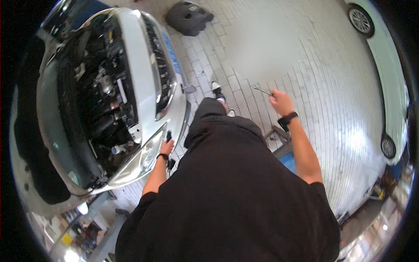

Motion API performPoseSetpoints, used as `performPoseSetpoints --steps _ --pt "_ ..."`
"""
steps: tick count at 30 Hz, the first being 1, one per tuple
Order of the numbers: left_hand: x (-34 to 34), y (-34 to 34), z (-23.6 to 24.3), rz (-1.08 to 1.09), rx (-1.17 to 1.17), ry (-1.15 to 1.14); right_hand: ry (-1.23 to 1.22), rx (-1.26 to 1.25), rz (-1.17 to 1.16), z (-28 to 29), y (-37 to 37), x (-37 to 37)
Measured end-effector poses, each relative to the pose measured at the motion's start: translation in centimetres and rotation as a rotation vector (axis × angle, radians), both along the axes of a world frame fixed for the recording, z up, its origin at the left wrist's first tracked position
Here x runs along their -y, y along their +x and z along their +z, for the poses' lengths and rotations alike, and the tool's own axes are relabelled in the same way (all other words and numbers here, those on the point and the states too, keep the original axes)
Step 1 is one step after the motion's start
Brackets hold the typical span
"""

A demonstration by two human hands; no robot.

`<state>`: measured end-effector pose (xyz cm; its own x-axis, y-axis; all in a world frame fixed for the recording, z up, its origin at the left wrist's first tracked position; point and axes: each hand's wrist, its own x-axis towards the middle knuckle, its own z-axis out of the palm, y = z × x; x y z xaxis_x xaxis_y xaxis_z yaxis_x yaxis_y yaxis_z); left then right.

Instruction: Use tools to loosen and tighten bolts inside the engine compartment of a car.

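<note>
My right hand (282, 104) is closed around a silver wrench (262, 90), held out over the tiled floor with its head pointing left and away from me. My left hand (167, 147) hangs low beside the headlight (144, 158) of a white car (146, 74). Its fingers are wrapped round a short dark object (169, 136) that sticks up past them; its kind is too small to make out. The car's hood is raised, and its engine bay (104, 83) lies exposed to my left.
A dark grey plastic cover (187, 18) lies on the floor ahead. Another pale car (389, 83) stands at the far right. Beside my right hip are a metal frame (279, 135) and something blue (288, 162). Part of the floor ahead is blurred out.
</note>
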<state>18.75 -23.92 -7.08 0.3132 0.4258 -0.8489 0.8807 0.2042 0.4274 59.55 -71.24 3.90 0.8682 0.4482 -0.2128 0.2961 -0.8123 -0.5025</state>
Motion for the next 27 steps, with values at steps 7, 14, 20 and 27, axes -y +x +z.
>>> performPoseSetpoints --steps 7,14,20,27 --pt "-0.7 20.1 -1.6 -0.469 0.199 0.293 0.015 -0.237 -0.289 -11.6 2.6 11.6" --pt "-5.1 36.3 0.4 -0.358 0.324 0.132 -0.187 -0.57 -0.35 -13.7 1.0 19.9" --pt "-10.2 41.6 -0.5 -0.278 0.328 0.148 -0.075 -0.569 -0.468 -7.5 11.0 10.7" --pt "-12.2 41.4 -1.9 -0.058 0.274 0.119 -0.072 -0.728 -0.459 -5.1 26.0 0.6"
